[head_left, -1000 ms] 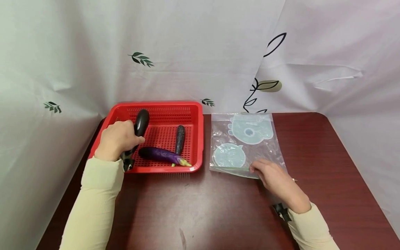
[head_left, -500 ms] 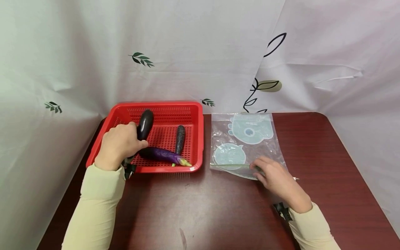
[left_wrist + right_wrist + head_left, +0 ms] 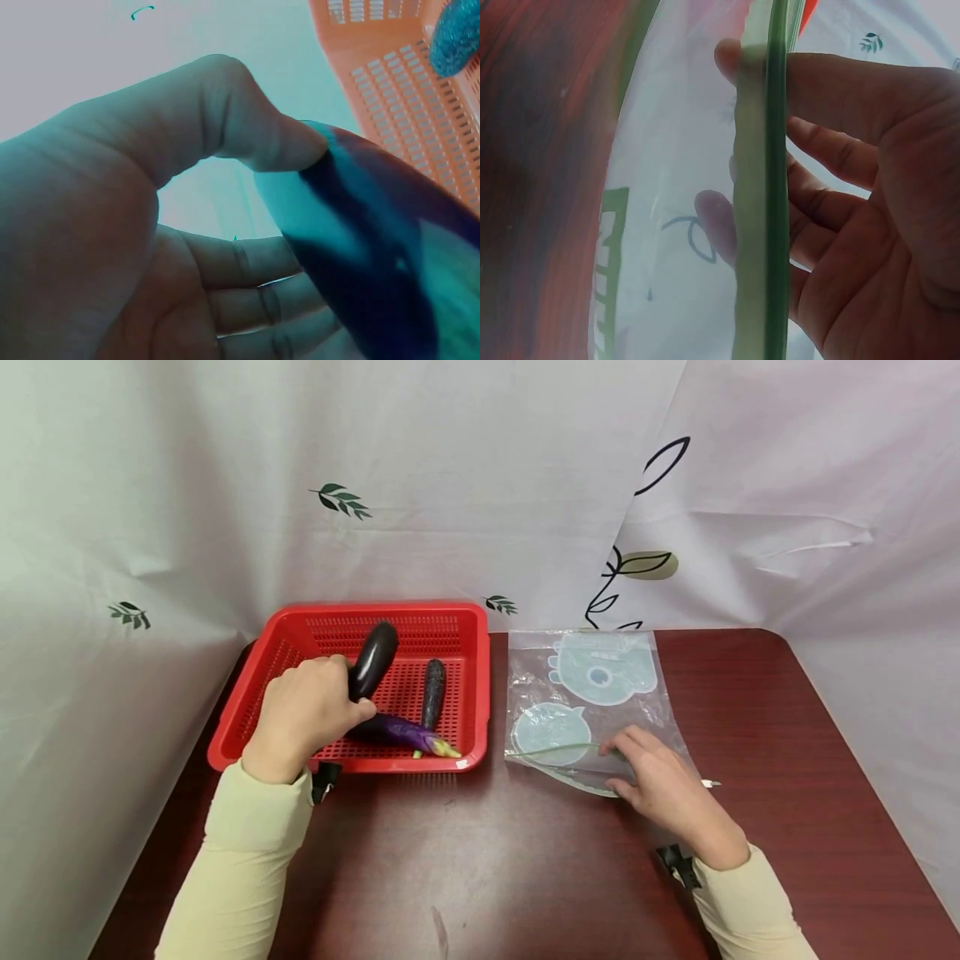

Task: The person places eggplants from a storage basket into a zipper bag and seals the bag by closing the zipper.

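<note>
My left hand [image 3: 307,714] grips a glossy dark eggplant [image 3: 375,658] over the red basket [image 3: 482,693]. In the left wrist view, the thumb presses on the eggplant's [image 3: 375,247] upper side and the other fingers reach under it. A long purple eggplant [image 3: 401,731] with a pale green stem and a slim, dark, bumpy vegetable [image 3: 433,689] lie in the basket. My right hand [image 3: 663,785] is at the mouth of a clear zip bag [image 3: 622,718], its thumb apart from the fingers and the lips parted. Fingertips show through the film beside the green zip strip [image 3: 778,187] in the right wrist view.
The bag lies flat on the dark red-brown table [image 3: 480,868], right of the basket, with pale blue cartoon prints on it. A white printed cloth [image 3: 450,485] hangs behind and along both sides. Basket walls rise around the vegetables.
My left hand has moved right with the eggplant, tilting it rightward. My right thumb and fingers have spread, lifting the bag's upper lip and widening its mouth.
</note>
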